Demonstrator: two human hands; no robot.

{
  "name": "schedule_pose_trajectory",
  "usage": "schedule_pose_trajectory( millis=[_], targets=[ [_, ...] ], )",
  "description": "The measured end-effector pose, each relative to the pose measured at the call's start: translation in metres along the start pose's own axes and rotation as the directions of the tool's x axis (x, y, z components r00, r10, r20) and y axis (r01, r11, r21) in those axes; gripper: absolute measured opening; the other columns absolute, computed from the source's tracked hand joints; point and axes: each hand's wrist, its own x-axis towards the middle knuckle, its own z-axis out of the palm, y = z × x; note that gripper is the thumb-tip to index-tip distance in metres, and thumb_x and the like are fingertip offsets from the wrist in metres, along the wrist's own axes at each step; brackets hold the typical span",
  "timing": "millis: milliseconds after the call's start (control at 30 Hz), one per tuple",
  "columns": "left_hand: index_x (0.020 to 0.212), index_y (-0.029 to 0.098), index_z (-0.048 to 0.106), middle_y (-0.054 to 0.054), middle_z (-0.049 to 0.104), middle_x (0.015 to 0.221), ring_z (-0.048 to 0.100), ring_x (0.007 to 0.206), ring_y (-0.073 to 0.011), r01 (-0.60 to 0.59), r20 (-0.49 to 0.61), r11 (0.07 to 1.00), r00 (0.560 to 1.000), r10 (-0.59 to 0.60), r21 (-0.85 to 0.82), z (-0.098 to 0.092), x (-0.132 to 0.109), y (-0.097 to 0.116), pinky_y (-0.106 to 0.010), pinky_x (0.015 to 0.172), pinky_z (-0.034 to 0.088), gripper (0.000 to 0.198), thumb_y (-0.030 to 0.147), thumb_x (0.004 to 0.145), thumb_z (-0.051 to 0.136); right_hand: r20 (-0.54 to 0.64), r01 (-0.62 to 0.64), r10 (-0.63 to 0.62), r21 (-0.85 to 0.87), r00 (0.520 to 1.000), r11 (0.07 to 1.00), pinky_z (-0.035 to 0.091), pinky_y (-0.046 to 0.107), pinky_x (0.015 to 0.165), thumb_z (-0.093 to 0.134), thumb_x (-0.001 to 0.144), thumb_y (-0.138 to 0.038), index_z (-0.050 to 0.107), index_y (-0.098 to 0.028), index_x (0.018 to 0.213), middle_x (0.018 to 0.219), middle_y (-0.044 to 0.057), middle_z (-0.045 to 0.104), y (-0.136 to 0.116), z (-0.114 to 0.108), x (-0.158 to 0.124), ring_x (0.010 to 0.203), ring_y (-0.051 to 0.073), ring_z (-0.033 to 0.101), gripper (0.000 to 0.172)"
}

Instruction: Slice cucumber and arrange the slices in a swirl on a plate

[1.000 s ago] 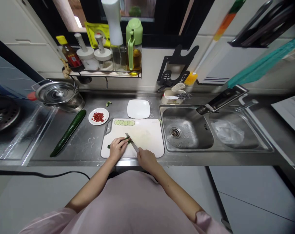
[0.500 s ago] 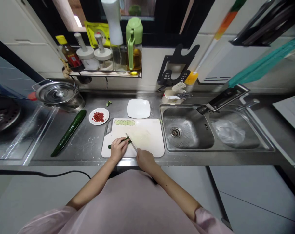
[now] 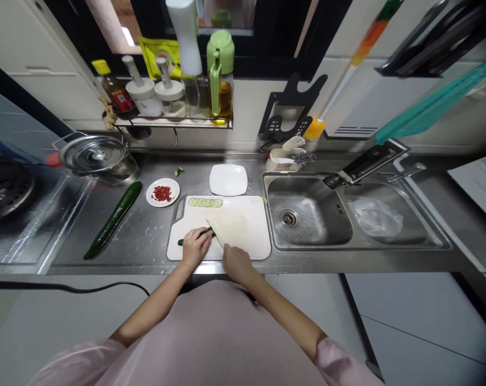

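Observation:
On the white cutting board (image 3: 251,236) lies a dark green cucumber piece (image 3: 180,242), largely covered by my left hand (image 3: 195,247), whose fingers press down and curl over it. My right hand (image 3: 237,264) grips the handle of a knife (image 3: 216,232). Its blade slants up and left across the cucumber's right end, close to my left fingertips. Along the board's top left edge runs a row of several thin cucumber slices (image 3: 205,202). Part of the cucumber under my left hand is hidden.
A whole cucumber (image 3: 114,220) lies to the left, below a lidded steel pot (image 3: 102,161). Behind the board are a plate of chopped red pieces (image 3: 163,201), cucumber ends (image 3: 179,171) and a white square plate (image 3: 228,179). A double sink (image 3: 311,236) is at the right.
My right hand and the knife have shifted very slightly left. My left hand stays in place on the cucumber.

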Motion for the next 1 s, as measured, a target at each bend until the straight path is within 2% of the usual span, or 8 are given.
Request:
schedule_pose_trajectory(
  millis=[533, 1000],
  targets=[
    [0.098, 0.026, 0.071, -0.006, 0.067, 0.106, 0.059, 0.095, -0.02, -0.038, -0.035, 0.999, 0.999, 0.039, 0.019, 0.0007, -0.0013, 0.0001, -0.035, 0.082, 0.045, 0.019, 0.03, 0.089, 0.055, 0.007, 0.001, -0.001, -0.006, 1.0, 1.0, 0.045, 0.032, 0.072, 0.033, 0.092, -0.016, 0.056, -0.012, 0.109, 0.096, 0.016, 0.068, 0.0014, 0.0049, 0.003, 0.092, 0.026, 0.066, 0.028],
    [0.101, 0.027, 0.071, -0.006, 0.067, 0.108, 0.058, 0.098, -0.021, 0.004, 0.021, 1.0, 1.0, -0.004, 0.009, 0.002, -0.0021, -0.0011, -0.037, 0.084, 0.045, 0.022, 0.032, 0.091, 0.052, 0.001, -0.014, 0.014, -0.003, 1.0, 1.0, 0.046, 0.032, 0.072, 0.033, 0.092, -0.014, 0.055, -0.012, 0.109, 0.096, 0.016, 0.068, 0.0004, 0.0083, 0.008, 0.093, 0.026, 0.066, 0.029]
  ],
)
